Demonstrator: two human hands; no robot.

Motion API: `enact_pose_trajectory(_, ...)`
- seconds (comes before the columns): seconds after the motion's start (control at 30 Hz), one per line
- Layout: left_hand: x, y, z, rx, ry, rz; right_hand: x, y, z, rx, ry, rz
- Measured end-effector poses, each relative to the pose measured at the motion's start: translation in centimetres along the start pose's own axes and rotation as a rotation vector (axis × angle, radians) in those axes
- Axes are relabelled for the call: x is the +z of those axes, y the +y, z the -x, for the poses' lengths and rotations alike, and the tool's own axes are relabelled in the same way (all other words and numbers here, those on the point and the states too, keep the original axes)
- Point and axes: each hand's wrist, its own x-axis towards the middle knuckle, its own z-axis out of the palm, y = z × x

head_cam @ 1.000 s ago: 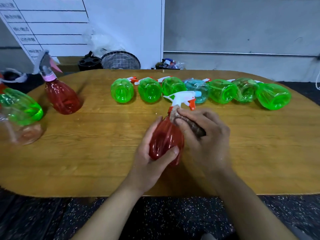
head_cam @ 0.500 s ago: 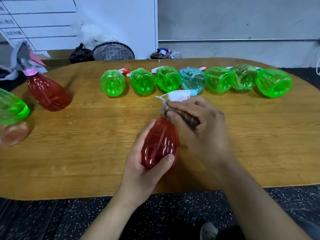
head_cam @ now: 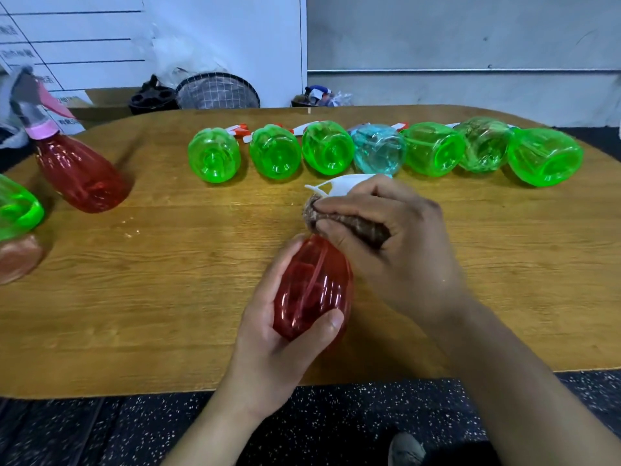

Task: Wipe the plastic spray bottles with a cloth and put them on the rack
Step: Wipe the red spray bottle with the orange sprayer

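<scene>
Since a second ago, right hand with brown cloth has slid up from shoulder to neck of red bottle. Left hand grips its base, near-centre over table. Bottle looks empty; long axis runs near-to-far, white trigger head at far end.

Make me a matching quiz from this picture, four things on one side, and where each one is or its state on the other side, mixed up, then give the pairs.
Things
1. red bottle
2. brown cloth
3. blue bottle
4. pink-collared red bottle

States
A. lying among green bottles in the far row
B. gripped around its body by the left hand
C. apart from the row, on the table's left side
D. bunched in the right hand at a bottle's neck

Pairs: 1-B, 2-D, 3-A, 4-C
</scene>
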Motion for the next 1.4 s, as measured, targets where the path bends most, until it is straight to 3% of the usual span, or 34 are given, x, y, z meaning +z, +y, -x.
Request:
enact_pose_trajectory(0.07,0.0,-0.1,0.1,-0.004,-0.005,-0.014,-0.4,0.1,-0.4,-0.002,-0.008,0.020)
enact_pose_trajectory(0.23,0.3,0.2,0.0,0.011,-0.002,-0.056,-1.6,1.5,-1.4,0.134,0.191,0.185)
enact_pose_trajectory(0.43,0.8,0.5,-1.0,-0.018,0.015,0.006,-0.9,0.6,-1.8,0.072,-0.172,-0.010)
enact_pose_trajectory(0.6,0.9,0.2,-1.6,-0.008,-0.010,-0.066,-1.2,1.6,-2.3,0.113,0.049,0.147)
enact_pose_trajectory(0.77,1.2,0.1,-1.8,-0.027,-0.011,-0.065,-0.6,2.1,-2.0,0.139,0.145,0.166)
enact_pose_trajectory(0.83,1.1,0.1,-1.7,-0.032,0.002,-0.038,-0.5,2.0,-2.1,0.131,0.104,0.131)
enact_pose_trajectory(0.97,1.1,0.1,-1.6,-0.054,0.039,0.029,-0.9,2.1,-2.7,0.074,-0.140,-0.060)
enact_pose_trajectory(1.13,1.4,0.5,-1.5,-0.052,0.034,0.057,-1.5,3.1,-2.8,0.125,0.134,0.108)
enact_pose_trajectory(1.3,1.1,0.5,-1.6,-0.050,0.065,0.060,-0.6,2.4,-2.5,0.109,-0.127,-0.102)
enact_pose_trajectory(1.4,1.2,0.8,-1.7,-0.039,0.053,0.053,-0.7,2.6,-2.6,0.121,-0.025,-0.018)
